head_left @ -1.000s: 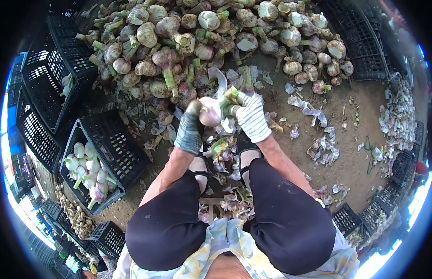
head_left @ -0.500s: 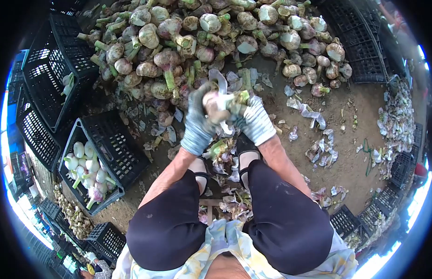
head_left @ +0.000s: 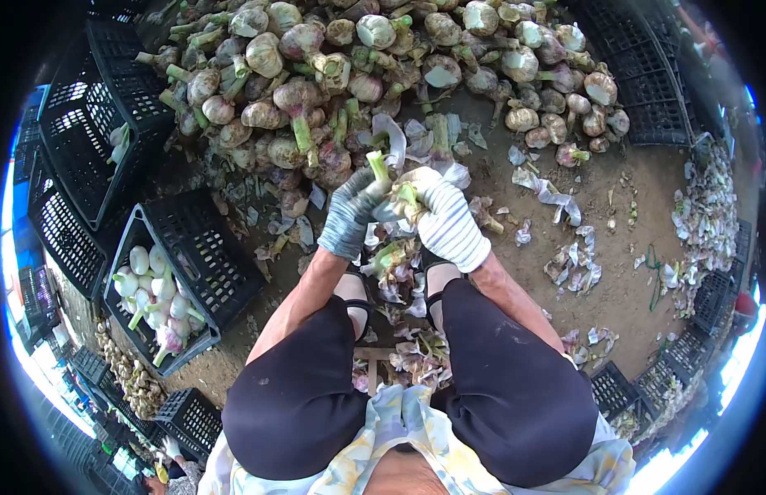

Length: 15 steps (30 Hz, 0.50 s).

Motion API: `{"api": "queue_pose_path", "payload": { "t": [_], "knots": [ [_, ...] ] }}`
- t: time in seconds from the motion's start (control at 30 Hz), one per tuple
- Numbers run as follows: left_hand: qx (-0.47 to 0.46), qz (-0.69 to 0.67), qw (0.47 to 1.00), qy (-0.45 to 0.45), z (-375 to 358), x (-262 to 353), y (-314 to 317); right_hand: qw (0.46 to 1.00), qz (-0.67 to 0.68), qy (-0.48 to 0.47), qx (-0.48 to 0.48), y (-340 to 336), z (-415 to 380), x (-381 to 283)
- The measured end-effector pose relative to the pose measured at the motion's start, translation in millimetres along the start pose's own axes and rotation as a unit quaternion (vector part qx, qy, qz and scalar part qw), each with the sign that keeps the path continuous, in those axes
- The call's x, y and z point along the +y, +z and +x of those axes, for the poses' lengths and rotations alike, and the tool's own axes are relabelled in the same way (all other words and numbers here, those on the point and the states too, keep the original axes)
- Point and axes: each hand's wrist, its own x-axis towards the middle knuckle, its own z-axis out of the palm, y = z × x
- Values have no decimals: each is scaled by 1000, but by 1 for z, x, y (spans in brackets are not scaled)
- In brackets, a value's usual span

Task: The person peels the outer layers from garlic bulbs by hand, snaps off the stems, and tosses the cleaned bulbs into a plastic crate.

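In front of my knees, my left hand, in a grey striped glove, is closed round a garlic bulb. Its cut green stem sticks up past the fingers, and the bulb itself is mostly hidden. My right hand, in a white striped glove, meets the left one and is closed on a strip of loose garlic skin with a greenish end. Just beyond both hands lies a large heap of unpeeled garlic with trimmed stems. Shed skins lie on the ground below, between my feet.
To the left, a tilted black crate holds peeled white garlic. More black crates are stacked behind it, and another crate borders the heap on the right. Peelings litter the dirt floor. Another person's gloved hand shows at lower left.
The garlic bulb has turned so its stem points up and away, in my left hand. My right hand has come round with its back upward, now gripping loose skin.
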Motion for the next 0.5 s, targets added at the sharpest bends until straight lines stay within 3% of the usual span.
{"api": "queue_pose_path", "payload": {
  "t": [0.03,0.07,0.1,0.13,0.17,0.23,0.27,0.3,0.33,0.37,0.4,0.43,0.5],
  "knots": [
    [6,-70,997,-26,0,-2,-3,999,-36,-32,22,1,-1,4],
    [6,-128,990,-53,0,-4,-5,987,131,96,4,-5,-2,19],
    [6,-185,979,-79,0,-5,-6,931,291,219,-12,-10,1,37],
    [-4,-255,963,-86,-3,-2,-1,865,384,311,83,-8,4,51],
    [-4,-254,963,-86,-3,-1,0,862,384,321,77,-10,5,65],
    [-23,-237,964,-117,-4,1,1,911,222,346,-5,-19,13,41],
    [-5,-179,976,-121,-5,8,3,912,221,346,-6,-20,16,32],
    [-4,-181,976,-122,-4,4,2,977,118,171,46,-18,16,24],
    [27,-65,994,-77,-3,-1,2,995,10,-12,95,-15,15,19],
    [56,53,997,-31,-2,-5,1,995,9,-12,94,-14,14,16],
    [85,146,985,-18,-8,8,12,998,-53,31,2,-12,12,14],
    [83,146,986,-19,-8,6,12,987,-115,73,-89,-10,9,12],
    [60,329,938,92,-10,4,11,985,-112,124,-52,-5,9,10]
  ]
}}
